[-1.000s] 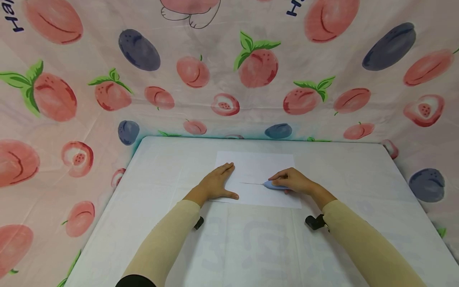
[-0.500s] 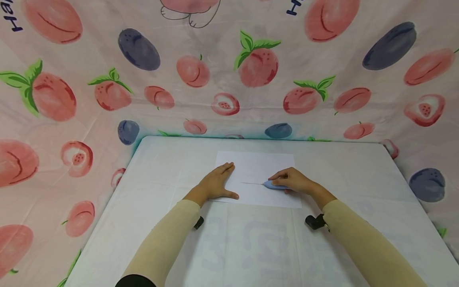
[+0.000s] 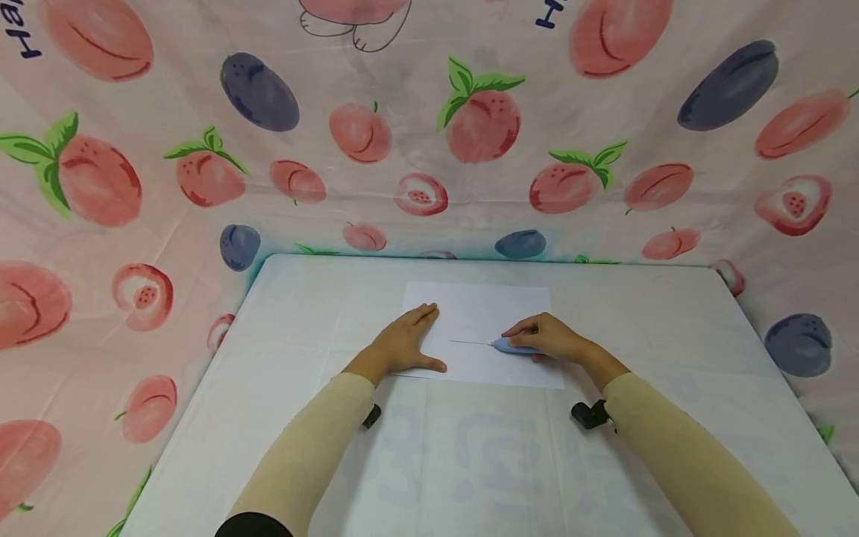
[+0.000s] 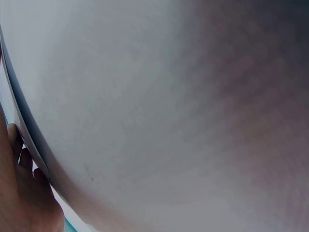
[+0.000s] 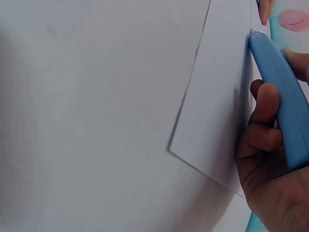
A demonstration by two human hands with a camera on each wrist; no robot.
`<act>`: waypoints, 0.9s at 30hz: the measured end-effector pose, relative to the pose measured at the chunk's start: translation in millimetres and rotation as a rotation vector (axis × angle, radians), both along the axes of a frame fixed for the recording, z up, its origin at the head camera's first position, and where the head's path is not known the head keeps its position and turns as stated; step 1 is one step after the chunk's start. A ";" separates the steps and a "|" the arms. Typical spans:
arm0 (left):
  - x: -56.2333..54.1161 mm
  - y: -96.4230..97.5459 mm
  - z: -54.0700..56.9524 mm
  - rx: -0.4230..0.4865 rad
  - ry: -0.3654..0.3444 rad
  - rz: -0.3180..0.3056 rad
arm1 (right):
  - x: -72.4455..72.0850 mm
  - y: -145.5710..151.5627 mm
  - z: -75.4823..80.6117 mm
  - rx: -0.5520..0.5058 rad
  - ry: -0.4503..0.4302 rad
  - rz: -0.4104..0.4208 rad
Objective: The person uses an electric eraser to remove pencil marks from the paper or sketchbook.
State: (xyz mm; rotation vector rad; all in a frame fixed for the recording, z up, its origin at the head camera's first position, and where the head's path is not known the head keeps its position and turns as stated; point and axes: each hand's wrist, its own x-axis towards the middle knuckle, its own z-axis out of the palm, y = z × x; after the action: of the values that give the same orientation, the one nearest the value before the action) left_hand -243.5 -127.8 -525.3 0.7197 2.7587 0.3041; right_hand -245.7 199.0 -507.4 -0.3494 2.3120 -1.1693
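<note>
Flat on the table lies a white sheet of paper (image 3: 493, 309) with a thin dark line running across its middle. My left hand (image 3: 406, 343) presses on the sheet's left side, fingers straight and thumb spread. In my right hand (image 3: 550, 339) is a blue cutter (image 5: 280, 87), thick-bodied and tapering to a small pale tip. That tip touches the sheet at the line's right end. Thumb and curled fingers grip the cutter in the right wrist view. The left wrist view shows part of the left hand (image 4: 29, 198) at the lower left, beside the paper's edge.
A white cloth covers the table (image 3: 470, 455). Behind and at the sides hangs a pink curtain (image 3: 403, 142) printed with fruit. A black wrist camera mount (image 3: 590, 416) sits under the right sleeve (image 3: 684, 447).
</note>
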 end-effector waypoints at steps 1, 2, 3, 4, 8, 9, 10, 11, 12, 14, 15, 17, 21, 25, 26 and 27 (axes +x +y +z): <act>-0.1 -0.1 -0.1 0.002 0.000 0.000 | -0.1 0.0 0.0 -0.001 -0.002 -0.001; -0.2 -0.3 -0.3 0.004 -0.002 0.000 | 0.0 -0.1 0.4 -0.005 -0.002 0.000; -0.2 -0.4 -0.3 0.006 -0.003 0.000 | -0.1 -0.1 0.5 -0.006 -0.003 0.000; -0.3 -0.5 -0.5 0.007 -0.005 0.001 | -0.1 -0.2 0.7 -0.008 -0.004 0.000; -0.6 -0.7 -0.6 0.013 -0.010 0.003 | 0.2 -0.7 2.0 -0.008 -0.002 0.004; -0.7 -0.7 -0.6 0.011 -0.010 0.003 | 0.1 -0.7 1.8 -0.005 -0.002 0.004; -0.8 -0.6 -0.6 0.009 -0.011 0.004 | 0.0 -0.8 2.0 -0.004 -0.001 0.005; -0.8 -0.6 -0.4 0.008 -0.011 0.004 | 0.0 -0.8 2.2 -0.003 0.001 0.006; -0.7 -0.5 -0.3 0.006 -0.011 0.004 | 0.0 -0.8 2.3 -0.003 0.001 0.005; -0.7 -0.3 0.3 0.002 -0.011 0.004 | -0.1 -0.5 2.4 -0.003 0.000 0.005; -0.6 -0.2 0.5 0.004 -0.011 0.004 | -0.1 -0.4 2.5 -0.003 -0.003 0.004; -0.3 0.0 1.6 0.011 -0.014 0.004 | 0.0 -0.3 2.8 -0.003 -0.008 0.000; 0.2 0.3 3.7 0.023 -0.022 0.006 | 0.3 -0.5 3.7 -0.008 -0.017 -0.006; 0.1 0.3 4.3 0.021 -0.018 0.005 | 0.3 -0.8 4.5 -0.010 -0.017 -0.008; 0.1 0.3 4.1 0.022 -0.016 0.005 | 0.3 -0.7 4.6 -0.011 -0.017 -0.008; 0.1 0.2 4.0 0.023 -0.014 0.004 | 0.3 -0.7 4.7 -0.010 -0.017 -0.009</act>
State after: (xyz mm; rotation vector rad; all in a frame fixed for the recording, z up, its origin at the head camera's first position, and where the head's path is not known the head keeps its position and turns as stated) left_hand -243.5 -127.6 -521.3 0.7151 2.7477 0.3404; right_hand -245.4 198.3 -502.7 -0.3325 2.2963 -1.1838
